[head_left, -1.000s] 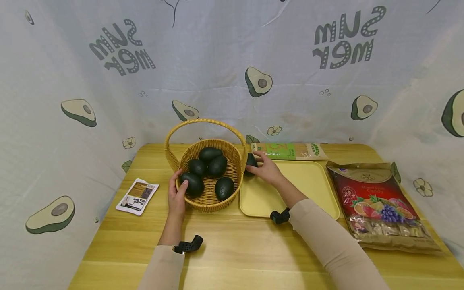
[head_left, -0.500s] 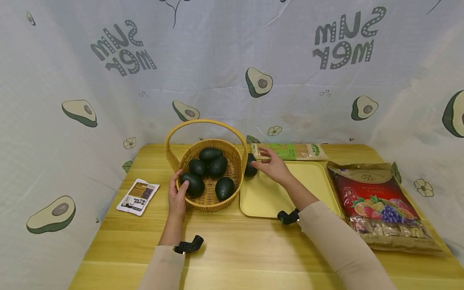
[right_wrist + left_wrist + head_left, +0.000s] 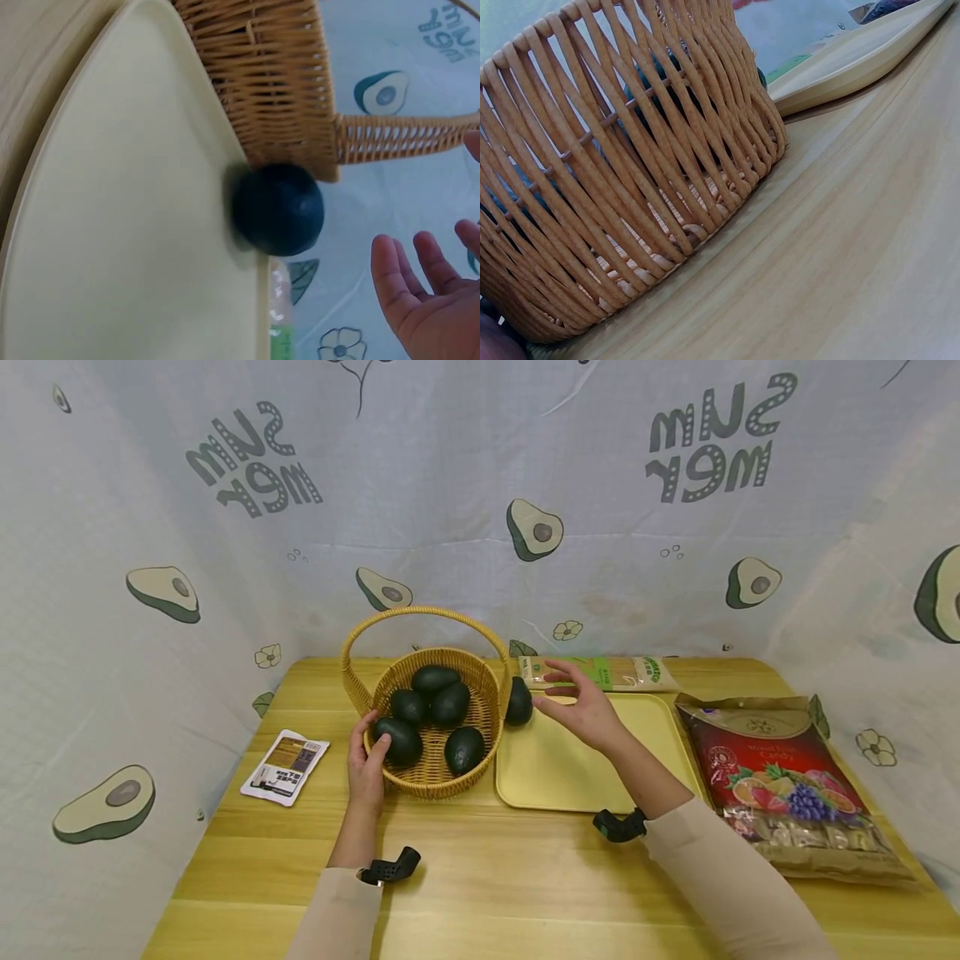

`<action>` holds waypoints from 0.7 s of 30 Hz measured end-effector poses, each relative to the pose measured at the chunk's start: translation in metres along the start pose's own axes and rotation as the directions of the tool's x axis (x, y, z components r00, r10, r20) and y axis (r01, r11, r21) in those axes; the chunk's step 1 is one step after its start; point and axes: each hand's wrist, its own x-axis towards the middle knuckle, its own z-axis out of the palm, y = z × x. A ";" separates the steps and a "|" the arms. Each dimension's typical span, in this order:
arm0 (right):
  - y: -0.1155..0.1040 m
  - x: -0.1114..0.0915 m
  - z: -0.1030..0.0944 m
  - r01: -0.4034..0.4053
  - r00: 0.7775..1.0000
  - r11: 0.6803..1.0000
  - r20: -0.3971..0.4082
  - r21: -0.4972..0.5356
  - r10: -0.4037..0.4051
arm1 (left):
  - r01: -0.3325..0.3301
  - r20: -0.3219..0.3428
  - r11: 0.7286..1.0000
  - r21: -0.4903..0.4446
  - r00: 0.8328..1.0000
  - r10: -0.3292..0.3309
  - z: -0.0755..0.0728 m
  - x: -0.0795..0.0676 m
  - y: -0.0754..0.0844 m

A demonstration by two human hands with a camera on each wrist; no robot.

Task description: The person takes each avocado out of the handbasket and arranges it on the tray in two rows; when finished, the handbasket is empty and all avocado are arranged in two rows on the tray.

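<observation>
Several dark green avocados lie in a round wicker basket with a tall arched handle. My left hand grips the basket's left side, its thumb over the rim and overlapping the nearest avocado. In the left wrist view the woven basket wall fills the left half. One more avocado sits on the yellow tray, at its back left corner beside the basket. My right hand hovers over the tray just right of that avocado, fingers spread and holding nothing.
A pack of noodles lies along the tray's back edge. Right of the tray is a large red and gold candy bag. A small white and brown pouch lies left of the basket. A printed curtain hangs behind the table.
My right hand has let go of the avocado on the tray and moved right, its fingers spreading. The left hand and the basket have stayed in place.
</observation>
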 end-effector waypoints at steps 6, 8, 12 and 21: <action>-0.012 -0.009 0.007 0.078 0.997 0.996 0.016 0.031 -0.078 | 0.007 0.001 1.000 -0.001 1.000 -0.007 0.000 0.000 0.000; -0.016 -0.011 0.011 0.089 0.996 0.995 0.023 0.045 -0.091 | 0.006 0.000 1.000 -0.006 1.000 -0.006 0.001 0.000 0.001; -0.024 -0.014 0.018 0.111 0.993 0.992 0.041 0.066 -0.114 | 0.007 -0.002 1.000 -0.008 1.000 -0.007 0.001 0.000 0.001; -0.037 -0.011 0.043 0.144 0.981 0.985 0.117 0.094 -0.154 | 0.010 0.002 1.000 -0.001 1.000 -0.010 0.000 0.000 0.001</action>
